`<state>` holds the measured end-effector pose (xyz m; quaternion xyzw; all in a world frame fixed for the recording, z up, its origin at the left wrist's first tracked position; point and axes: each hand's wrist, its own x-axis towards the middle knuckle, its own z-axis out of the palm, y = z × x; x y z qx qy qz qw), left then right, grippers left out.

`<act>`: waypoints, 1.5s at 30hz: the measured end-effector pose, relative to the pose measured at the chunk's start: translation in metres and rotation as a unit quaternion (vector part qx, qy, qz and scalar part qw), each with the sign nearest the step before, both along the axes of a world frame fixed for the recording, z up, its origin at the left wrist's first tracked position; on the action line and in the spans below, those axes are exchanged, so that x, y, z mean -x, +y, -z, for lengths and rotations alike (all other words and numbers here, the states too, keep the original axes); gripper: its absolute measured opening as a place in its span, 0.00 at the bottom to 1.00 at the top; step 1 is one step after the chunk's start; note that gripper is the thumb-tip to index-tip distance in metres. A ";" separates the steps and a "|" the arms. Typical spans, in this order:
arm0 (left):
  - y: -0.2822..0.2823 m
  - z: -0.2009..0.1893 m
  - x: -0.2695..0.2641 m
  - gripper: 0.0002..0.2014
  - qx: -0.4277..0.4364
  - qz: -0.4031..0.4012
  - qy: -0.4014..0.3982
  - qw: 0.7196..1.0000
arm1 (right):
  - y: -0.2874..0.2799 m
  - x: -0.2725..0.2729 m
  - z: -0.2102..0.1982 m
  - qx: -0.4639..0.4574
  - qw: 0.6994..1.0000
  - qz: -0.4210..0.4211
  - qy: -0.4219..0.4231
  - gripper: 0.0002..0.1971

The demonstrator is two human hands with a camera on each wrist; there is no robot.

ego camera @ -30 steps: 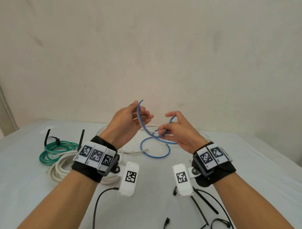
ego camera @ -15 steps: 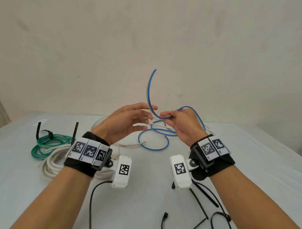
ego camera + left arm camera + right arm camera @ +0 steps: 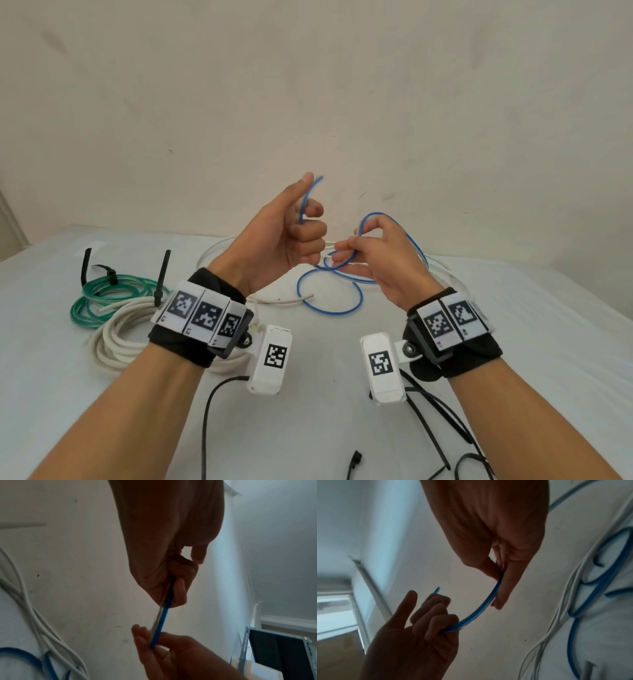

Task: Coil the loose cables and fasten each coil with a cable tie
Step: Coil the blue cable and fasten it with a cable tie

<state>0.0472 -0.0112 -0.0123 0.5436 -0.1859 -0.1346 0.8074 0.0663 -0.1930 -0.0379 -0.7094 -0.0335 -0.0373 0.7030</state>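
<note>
A thin blue cable (image 3: 329,298) lies in loose loops on the white table (image 3: 513,342), and one end rises into my hands. My left hand (image 3: 310,222) grips it near the free tip with curled fingers and the thumb pointing up; the tip (image 3: 317,181) pokes out above the fist. My right hand (image 3: 346,254) pinches the same cable a short way along, and a loop arcs over its back. The left wrist view has the blue cable (image 3: 163,615) running straight from the left hand (image 3: 173,582) to the right hand (image 3: 152,641). In the right wrist view the cable (image 3: 481,608) curves between both hands.
A green coil (image 3: 109,298) with two black ties and a thick white coil (image 3: 116,337) lie at the left. A loose white cable (image 3: 219,248) curves behind the hands. Several black cable ties (image 3: 435,414) lie at the front right. A wall stands close behind the table.
My left hand, open half a second ago, has curled round the blue cable near its tip. The free end, which arched high, has come down. The right hand has kept its pinch.
</note>
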 end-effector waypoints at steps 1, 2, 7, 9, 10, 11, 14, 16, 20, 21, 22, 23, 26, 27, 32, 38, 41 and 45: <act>0.000 0.001 -0.001 0.18 0.001 -0.004 0.021 1.000 | 0.000 0.003 -0.002 0.019 1.000 -0.016 -0.007 0.06; 0.000 0.003 -0.002 0.15 -0.003 -0.015 0.035 0.999 | 0.000 0.006 -0.003 0.028 0.999 -0.031 -0.016 0.07; -0.004 0.019 -0.009 0.14 -0.116 -0.070 0.033 0.990 | -0.004 0.009 -0.001 0.026 0.996 -0.072 -0.036 0.09; -0.002 0.020 -0.012 0.16 -0.140 -0.074 0.024 0.987 | -0.005 0.008 -0.002 0.032 0.996 -0.075 -0.028 0.08; -0.001 0.020 -0.012 0.17 -0.142 -0.075 0.025 0.987 | -0.006 0.007 -0.003 0.026 0.996 -0.082 -0.017 0.08; 0.001 0.020 -0.013 0.17 -0.139 -0.075 0.028 0.987 | -0.008 0.006 -0.004 0.014 0.995 -0.094 -0.003 0.09; 0.006 0.018 -0.012 0.15 -0.133 -0.060 0.041 0.988 | -0.012 0.006 -0.008 -0.025 0.988 -0.148 0.038 0.14; 0.009 0.017 -0.012 0.13 -0.141 -0.055 0.042 0.988 | -0.014 0.006 -0.012 -0.035 0.984 -0.164 0.055 0.16; 0.014 0.017 -0.014 0.13 -0.147 -0.073 0.035 0.986 | -0.014 0.006 -0.012 -0.041 0.983 -0.161 0.074 0.17; 0.015 0.017 -0.014 0.12 -0.140 -0.080 0.033 0.986 | -0.013 0.006 -0.010 -0.032 0.984 -0.157 0.072 0.17; 0.016 0.018 -0.014 0.11 -0.132 -0.087 0.032 0.987 | -0.012 0.006 -0.009 -0.025 0.985 -0.154 0.071 0.18; 0.016 0.019 -0.014 0.09 -0.123 -0.093 0.032 0.987 | -0.011 0.005 -0.008 -0.022 0.985 -0.153 0.073 0.17; 0.016 0.020 -0.015 0.09 -0.098 -0.105 0.031 0.989 | -0.010 0.006 -0.007 -0.020 0.980 -0.169 0.098 0.14; 0.016 0.020 -0.015 0.09 -0.099 -0.108 0.030 0.989 | -0.009 0.007 -0.006 -0.017 0.978 -0.180 0.106 0.14; 0.013 0.024 -0.014 0.11 -0.145 -0.090 0.043 0.984 | -0.004 0.007 -0.001 -0.008 0.970 -0.219 0.106 0.14; 0.007 0.024 -0.013 0.09 -0.139 -0.102 0.072 0.982 | -0.008 0.005 0.000 -0.014 0.968 -0.235 0.093 0.15; 0.003 0.023 -0.012 0.07 -0.099 -0.101 0.116 0.983 | -0.006 0.004 0.001 -0.028 0.975 -0.205 0.085 0.13; -0.001 0.021 -0.010 0.08 -0.066 -0.105 0.135 0.983 | -0.002 0.005 0.001 -0.059 0.981 -0.177 0.062 0.09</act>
